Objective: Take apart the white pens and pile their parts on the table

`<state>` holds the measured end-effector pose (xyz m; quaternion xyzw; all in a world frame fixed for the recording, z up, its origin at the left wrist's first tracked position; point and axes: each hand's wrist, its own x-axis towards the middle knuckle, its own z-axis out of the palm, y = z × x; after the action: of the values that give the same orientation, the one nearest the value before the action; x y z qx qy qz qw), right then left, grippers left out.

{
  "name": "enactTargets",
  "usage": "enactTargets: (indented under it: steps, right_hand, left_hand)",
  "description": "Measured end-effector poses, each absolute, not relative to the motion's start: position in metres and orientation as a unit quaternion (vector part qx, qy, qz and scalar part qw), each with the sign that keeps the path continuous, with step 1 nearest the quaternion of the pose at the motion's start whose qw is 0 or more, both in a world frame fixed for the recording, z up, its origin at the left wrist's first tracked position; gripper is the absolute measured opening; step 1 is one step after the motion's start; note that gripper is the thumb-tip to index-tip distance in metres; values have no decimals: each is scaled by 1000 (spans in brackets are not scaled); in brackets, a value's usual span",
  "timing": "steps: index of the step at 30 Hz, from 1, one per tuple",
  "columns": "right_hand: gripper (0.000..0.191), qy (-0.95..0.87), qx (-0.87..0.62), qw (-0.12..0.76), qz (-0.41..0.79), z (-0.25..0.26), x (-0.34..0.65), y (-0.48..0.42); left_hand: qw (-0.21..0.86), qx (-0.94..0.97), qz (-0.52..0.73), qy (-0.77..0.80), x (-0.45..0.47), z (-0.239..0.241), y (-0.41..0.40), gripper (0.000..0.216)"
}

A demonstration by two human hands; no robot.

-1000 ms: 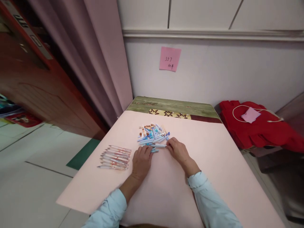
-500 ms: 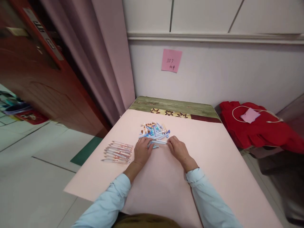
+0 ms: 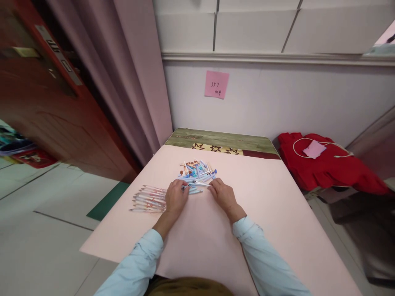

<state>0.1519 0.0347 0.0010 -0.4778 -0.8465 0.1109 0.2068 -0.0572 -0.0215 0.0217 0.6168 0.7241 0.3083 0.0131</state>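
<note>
My right hand [image 3: 224, 198] is closed in a pinch on one end of a thin white pen refill [image 3: 203, 184], which points left toward my other hand. My left hand [image 3: 176, 196] has its fingers curled over a light blue pen barrel, mostly hidden beneath them. Just below the refill, more light blue pen barrels [image 3: 195, 192] lie on the table. Beyond both hands is a loose pile of pen parts [image 3: 197, 169] in blue, white and brown. Beside my left hand, several assembled pens [image 3: 148, 200] lie side by side, tips pointing left.
A pale pink sheet [image 3: 262, 213] covers most of the table, whose green patterned far edge [image 3: 222, 137] meets the wall. To the right, a red cloth [image 3: 324, 168] carries a white cable and pink notes [image 3: 314, 149]. A curtain [image 3: 142, 74] and wooden door [image 3: 61, 111] stand at left.
The refill between my hands now sits at a slant, its left end clear of the barrel in view. My left hand has shifted slightly left; the view has tilted a little.
</note>
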Motion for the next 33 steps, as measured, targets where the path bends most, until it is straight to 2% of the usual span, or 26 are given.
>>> enactTargets:
  steps: [6,10,13,21,25,28,33]
  right_hand:
    - [26,-787,-486,340,168,-6,158,31]
    - [31,-709,-517,433,207,-10,154,48]
    - [38,-677,-546,442,217,-13,146,71]
    - [39,-718,-525,405,212,-17,107,113]
    - [40,-738,-507,385,225,-22,91,108]
    - [40,-739,-494,396,229,-26,84,100]
    - [40,-728,-488,421,234,-28,75,92]
  left_hand:
    - [-1,670,304,677,-46,19,-25,13]
    - [-43,736,269,620,-31,9,-19,41]
    - [-67,767,234,594,-23,4,-12,54]
    - [-63,843,189,499,-26,0,13,44]
    - [-57,840,193,504,-34,-4,18,28]
    - [-56,846,203,491,-43,-6,15,20]
    - [-58,847,210,485,-53,-5,8,19]
